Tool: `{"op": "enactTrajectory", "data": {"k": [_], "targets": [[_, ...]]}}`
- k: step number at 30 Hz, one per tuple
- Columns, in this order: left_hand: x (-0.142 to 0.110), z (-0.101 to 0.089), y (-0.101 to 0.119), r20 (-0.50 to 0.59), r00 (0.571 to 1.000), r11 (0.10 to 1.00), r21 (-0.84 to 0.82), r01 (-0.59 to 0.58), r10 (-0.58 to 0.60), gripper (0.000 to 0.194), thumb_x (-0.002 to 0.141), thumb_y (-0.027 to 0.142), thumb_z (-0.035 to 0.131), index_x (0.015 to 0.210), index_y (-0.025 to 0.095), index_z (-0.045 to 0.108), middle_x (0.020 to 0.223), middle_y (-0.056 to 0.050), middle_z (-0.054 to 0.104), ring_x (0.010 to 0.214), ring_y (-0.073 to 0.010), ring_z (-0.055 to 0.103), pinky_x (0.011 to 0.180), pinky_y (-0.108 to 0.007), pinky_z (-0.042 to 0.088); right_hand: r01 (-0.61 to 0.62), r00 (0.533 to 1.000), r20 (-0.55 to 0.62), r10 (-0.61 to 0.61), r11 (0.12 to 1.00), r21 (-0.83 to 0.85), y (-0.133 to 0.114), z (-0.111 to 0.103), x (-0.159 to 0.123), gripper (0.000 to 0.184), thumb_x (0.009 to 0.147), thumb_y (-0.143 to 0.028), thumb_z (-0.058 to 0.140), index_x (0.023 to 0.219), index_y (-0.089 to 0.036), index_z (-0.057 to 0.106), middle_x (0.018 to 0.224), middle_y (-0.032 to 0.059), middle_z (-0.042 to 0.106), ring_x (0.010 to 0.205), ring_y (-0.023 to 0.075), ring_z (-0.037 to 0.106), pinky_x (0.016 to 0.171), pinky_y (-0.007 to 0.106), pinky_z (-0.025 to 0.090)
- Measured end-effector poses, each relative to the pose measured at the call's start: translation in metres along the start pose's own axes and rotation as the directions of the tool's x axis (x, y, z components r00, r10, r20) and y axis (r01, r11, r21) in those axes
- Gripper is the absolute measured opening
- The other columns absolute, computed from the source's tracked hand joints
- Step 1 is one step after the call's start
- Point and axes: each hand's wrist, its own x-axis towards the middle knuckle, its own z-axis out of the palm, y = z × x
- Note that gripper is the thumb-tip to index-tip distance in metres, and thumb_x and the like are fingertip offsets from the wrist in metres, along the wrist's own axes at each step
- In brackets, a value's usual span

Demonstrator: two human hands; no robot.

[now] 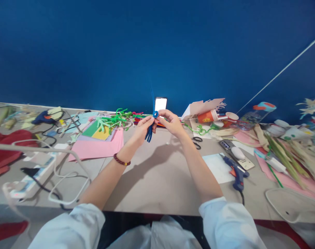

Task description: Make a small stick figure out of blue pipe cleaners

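Blue strands [148, 136] wound into a small coil [154, 113], held above the table [152, 186]. Coil taken as dial centre, 12 away from the worker. Left hand [142, 129], at 7: thumb and fingers clamped on the strands about the coil's underside. Right hand [173, 123], at 4: thumb and forefinger pinching by the coil's edge. Tails droop towards 7. My judgement: firm left pinch as anchor, light turns from the right, tails parallel; a slack pinch could let the coil unwind. Scissors [197, 139] near at 4; glue gun [236, 173] beyond.
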Motion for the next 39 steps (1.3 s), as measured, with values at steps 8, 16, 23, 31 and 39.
{"op": "enactTrajectory", "data": {"k": [8, 16, 23, 31, 39], "targets": [[-0.001, 0.009, 0.007, -0.042, 0.990, 0.976, -0.177, 0.126, -0.135, 0.027, 0.086, 0.032, 0.054, 0.064, 0.018, 0.048, 0.052, 0.005, 0.033, 0.042, -0.0070, 0.035, 0.042, -0.021, 0.035, 0.057, 0.998, 0.003, -0.058, 0.973, -0.225, -0.010, 0.006, -0.003, 0.008, 0.080, -0.029, 0.054, 0.082, -0.021, 0.057, 0.082, 0.0013, 0.061, 0.080, 0.0155, 0.057, 0.079, 0.030, 0.044], [-0.002, 0.005, 0.015, -0.048, 0.973, 0.930, -0.307, 0.200, -0.224, 0.027, 0.089, 0.024, 0.047, 0.063, 0.018, 0.044, 0.052, 0.006, 0.023, 0.040, -0.0062, 0.025, 0.039, -0.020, 0.029, 0.171, 0.983, 0.035, -0.180, 0.828, -0.533, -0.023, 0.011, -0.010, 0.013, 0.083, -0.021, 0.047, 0.082, -0.022, 0.060, 0.087, 0.0050, 0.062, 0.084, 0.0189, 0.057, 0.073, 0.030, 0.041], [-0.008, 0.012, 0.019, 0.038, 0.974, 0.903, -0.369, 0.220, -0.222, 0.027, 0.091, 0.020, 0.042, 0.063, 0.018, 0.043, 0.051, 0.005, 0.022, 0.038, -0.0069, 0.024, 0.039, -0.021, 0.031, 0.027, 0.994, -0.095, -0.044, 0.985, -0.172, -0.021, 0.010, -0.006, 0.014, 0.078, -0.034, 0.060, 0.074, -0.021, 0.059, 0.075, 0.0013, 0.060, 0.069, 0.0151, 0.055, 0.067, 0.029, 0.043], [-0.012, 0.013, 0.020, 0.199, 0.946, 0.743, -0.585, 0.325, -0.258, 0.030, 0.093, 0.014, 0.035, 0.063, 0.016, 0.042, 0.052, 0.006, 0.022, 0.038, -0.0046, 0.028, 0.040, -0.018, 0.030, -0.302, 0.945, -0.019, 0.327, 0.894, 0.330, -0.022, 0.013, -0.003, 0.034, 0.060, -0.042, 0.077, 0.078, -0.020, 0.059, 0.064, -0.0052, 0.053, 0.051, 0.0059, 0.043, 0.048, 0.020, 0.034], [-0.012, 0.013, 0.013, 0.253, 0.937, 0.711, -0.611, 0.348, -0.241, 0.029, 0.089, 0.013, 0.038, 0.062, 0.015, 0.045, 0.048, 0.005, 0.030, 0.037, -0.0049, 0.033, 0.040, -0.018, 0.031, -0.464, 0.880, 0.127, 0.457, 0.776, 0.427, -0.023, 0.011, -0.004, 0.034, 0.059, -0.042, 0.079, 0.073, -0.018, 0.059, 0.049, -0.0086, 0.044, 0.036, 0.0022, 0.026, 0.035, 0.020, 0.017]]}}
